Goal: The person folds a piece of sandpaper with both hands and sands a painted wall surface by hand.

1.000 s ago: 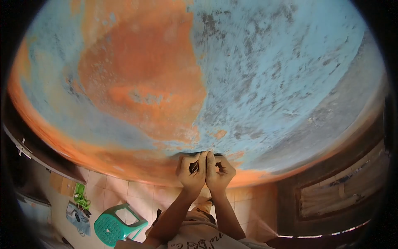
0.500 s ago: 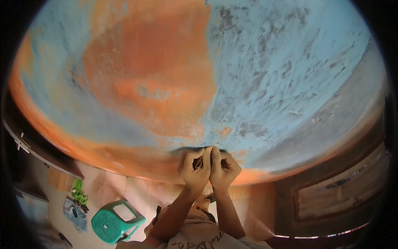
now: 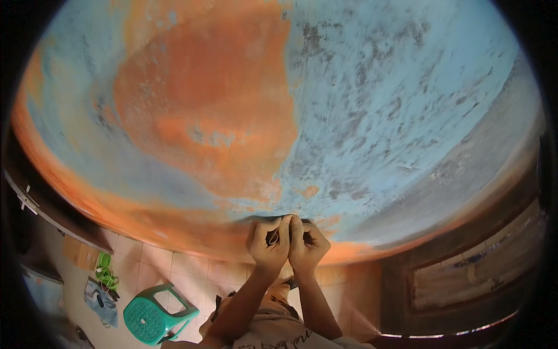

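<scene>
My left hand (image 3: 267, 250) and right hand (image 3: 311, 250) meet, both curled — a thin loop (image 3: 274, 238) sits within the left; whether the right pinches anything, I can't tell. Painted wall (image 3: 226, 93) beyond — green stool (image 3: 145, 320) near left.

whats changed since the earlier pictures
The view shifted slightly. Left hand and right hand, together, sit slightly lower in view than in the previous picture; no grasp or release shows. Both stay curled near the painted wall, thin loop inside the left; the stool stayed put.
</scene>
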Motion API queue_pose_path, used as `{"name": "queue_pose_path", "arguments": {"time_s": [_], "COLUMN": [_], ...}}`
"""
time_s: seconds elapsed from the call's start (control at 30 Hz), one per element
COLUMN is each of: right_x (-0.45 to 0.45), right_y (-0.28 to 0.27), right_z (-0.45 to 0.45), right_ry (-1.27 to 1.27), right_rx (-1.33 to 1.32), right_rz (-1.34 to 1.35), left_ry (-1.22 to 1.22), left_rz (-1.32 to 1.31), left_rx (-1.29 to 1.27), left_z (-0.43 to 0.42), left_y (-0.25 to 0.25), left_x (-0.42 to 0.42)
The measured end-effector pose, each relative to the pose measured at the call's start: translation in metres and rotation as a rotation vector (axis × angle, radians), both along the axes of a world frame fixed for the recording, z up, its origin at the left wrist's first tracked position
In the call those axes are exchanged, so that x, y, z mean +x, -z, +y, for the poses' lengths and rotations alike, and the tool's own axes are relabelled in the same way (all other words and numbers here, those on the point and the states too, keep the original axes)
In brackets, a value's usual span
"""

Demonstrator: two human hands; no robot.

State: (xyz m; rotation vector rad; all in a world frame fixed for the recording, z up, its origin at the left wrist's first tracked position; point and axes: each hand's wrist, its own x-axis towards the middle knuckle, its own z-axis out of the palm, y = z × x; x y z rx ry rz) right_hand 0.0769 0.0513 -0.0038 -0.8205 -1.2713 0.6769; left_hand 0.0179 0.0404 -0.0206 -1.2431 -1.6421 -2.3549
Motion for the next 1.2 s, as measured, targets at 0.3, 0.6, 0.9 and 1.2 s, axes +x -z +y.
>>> {"name": "queue_pose_path", "arguments": {"time_s": [0.3,0.6,0.9,1.2], "right_x": [-0.005,-0.010,-0.006,-0.003], "right_y": [-0.001,-0.007,-0.011,-0.015], "right_z": [-0.002,-0.001,-0.002,-0.002], "right_ry": [-0.013,0.011,-0.005,0.004], "right_rx": [-0.001,-0.008,0.002,-0.001], "right_rz": [-0.013,0.022,0.000,-0.023], "left_ry": [0.037,0.010,-0.013,-0.004], "left_rz": [-0.032,0.035,0.098,0.020], "left_rx": [0.044,0.010,0.014,0.033], "left_z": [0.002,0.001,0.001,0.000], "left_y": [-0.002,-0.012,-0.004,-0.014], "left_x": [-0.006,-0.009,-0.009,-0.005]}}
